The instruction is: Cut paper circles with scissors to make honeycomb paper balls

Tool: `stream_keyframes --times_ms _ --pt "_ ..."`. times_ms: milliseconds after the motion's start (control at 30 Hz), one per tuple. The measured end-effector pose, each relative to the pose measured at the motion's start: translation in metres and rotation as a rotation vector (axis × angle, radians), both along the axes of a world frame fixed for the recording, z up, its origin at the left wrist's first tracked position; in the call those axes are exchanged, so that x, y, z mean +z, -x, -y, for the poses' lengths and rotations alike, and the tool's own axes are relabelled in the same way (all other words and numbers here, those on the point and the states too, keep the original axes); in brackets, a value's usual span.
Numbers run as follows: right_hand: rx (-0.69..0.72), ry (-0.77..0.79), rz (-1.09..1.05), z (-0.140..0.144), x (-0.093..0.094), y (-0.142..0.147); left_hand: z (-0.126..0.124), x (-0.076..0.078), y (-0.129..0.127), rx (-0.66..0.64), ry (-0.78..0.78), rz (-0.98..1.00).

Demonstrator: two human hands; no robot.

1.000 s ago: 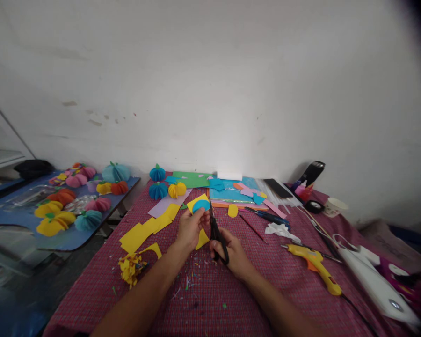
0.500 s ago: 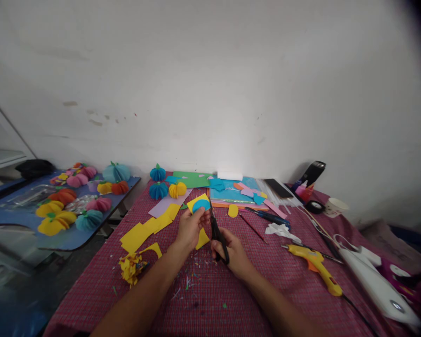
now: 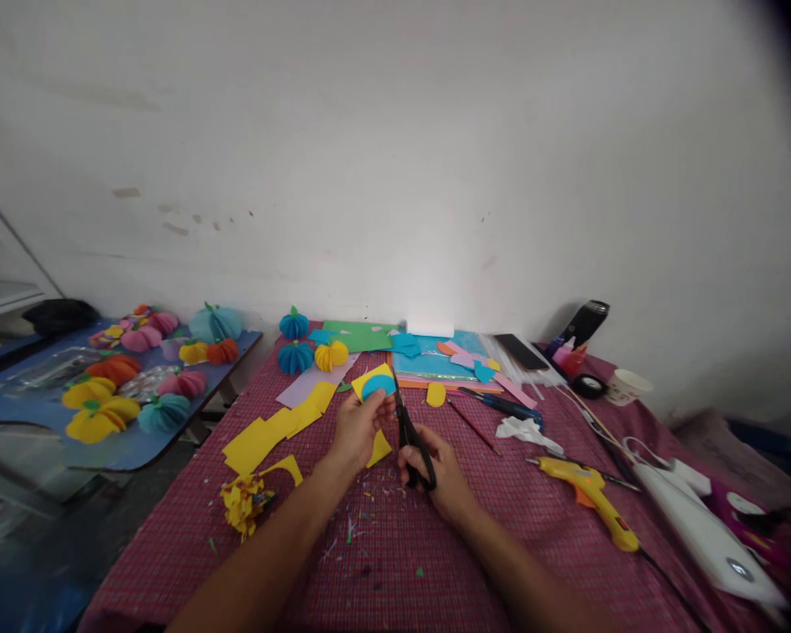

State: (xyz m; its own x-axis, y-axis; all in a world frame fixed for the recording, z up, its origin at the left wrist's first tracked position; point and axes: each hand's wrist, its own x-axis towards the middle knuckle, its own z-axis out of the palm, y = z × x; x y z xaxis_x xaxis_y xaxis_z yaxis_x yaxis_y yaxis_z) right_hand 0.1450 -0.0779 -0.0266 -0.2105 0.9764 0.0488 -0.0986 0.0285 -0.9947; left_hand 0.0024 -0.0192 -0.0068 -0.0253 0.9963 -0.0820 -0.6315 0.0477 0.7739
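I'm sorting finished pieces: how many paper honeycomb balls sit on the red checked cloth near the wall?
3: a blue one by the wall, a blue one just nearer, and a yellow one to its right. More lie on the blue side table.

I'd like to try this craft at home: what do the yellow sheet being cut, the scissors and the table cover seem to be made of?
The yellow sheet in the left hand looks like matte craft paper or thin foam: flat, dull, holding its shape. The scissors in the right hand have glossy black handles, probably plastic; the blades look dark, likely metal. The table cover appears to be woven cloth with a fine red check.
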Motion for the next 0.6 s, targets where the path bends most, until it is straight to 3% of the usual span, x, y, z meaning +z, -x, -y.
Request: stream_keyframes --times_ms 600 --pt "0.006 -0.081 0.045 -0.0021 0.0044 -0.0010 0.0011 0.0006 -0.0007 -0.019 0.004 -0.004"
